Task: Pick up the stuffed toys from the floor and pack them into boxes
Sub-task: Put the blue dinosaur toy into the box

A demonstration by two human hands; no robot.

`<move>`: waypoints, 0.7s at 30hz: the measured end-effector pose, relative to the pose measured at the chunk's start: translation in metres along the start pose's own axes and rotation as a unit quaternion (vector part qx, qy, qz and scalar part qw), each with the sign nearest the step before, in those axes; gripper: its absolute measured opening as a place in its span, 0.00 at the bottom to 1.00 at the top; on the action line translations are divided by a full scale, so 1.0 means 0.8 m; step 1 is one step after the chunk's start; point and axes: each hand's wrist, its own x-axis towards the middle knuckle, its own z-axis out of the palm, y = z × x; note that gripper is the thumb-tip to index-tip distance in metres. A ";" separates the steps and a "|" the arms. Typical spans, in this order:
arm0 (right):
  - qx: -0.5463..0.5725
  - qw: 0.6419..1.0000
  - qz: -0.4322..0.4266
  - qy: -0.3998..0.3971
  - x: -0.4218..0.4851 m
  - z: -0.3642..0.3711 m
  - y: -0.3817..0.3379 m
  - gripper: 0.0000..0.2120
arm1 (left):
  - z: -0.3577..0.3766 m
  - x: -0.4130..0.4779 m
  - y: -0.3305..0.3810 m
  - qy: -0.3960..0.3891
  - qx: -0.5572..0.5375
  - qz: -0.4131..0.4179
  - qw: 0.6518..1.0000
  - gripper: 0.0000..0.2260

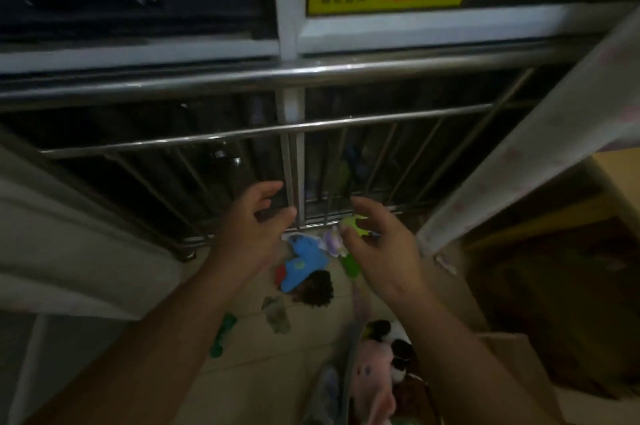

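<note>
Stuffed toys (304,262) lie beside railing (242,135). Left hand (252,230) fingers spread, empty. Right hand (381,244) at green toy (351,226), grip unclear through blur. Risk: a clumsy grab knocks one through the railing.

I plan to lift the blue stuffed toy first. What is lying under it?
At the left edge of the blue stuffed toy a red piece shows, and at its lower right a dark fuzzy toy. How far either goes beneath is covered.
</note>
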 end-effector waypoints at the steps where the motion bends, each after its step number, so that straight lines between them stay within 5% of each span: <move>1: 0.001 1.000 0.010 -0.003 0.015 0.012 0.027 0.20 | 0.016 0.020 -0.022 -0.007 0.008 0.000 1.000 0.17; 16: 0.000 0.979 0.187 -0.083 0.121 0.325 0.460 0.17 | 0.232 0.210 -0.500 -0.115 0.069 -0.126 0.983 0.15; 21: 0.084 0.960 0.265 -0.038 0.144 0.429 0.596 0.19 | 0.284 0.259 -0.643 -0.127 0.071 -0.188 0.971 0.19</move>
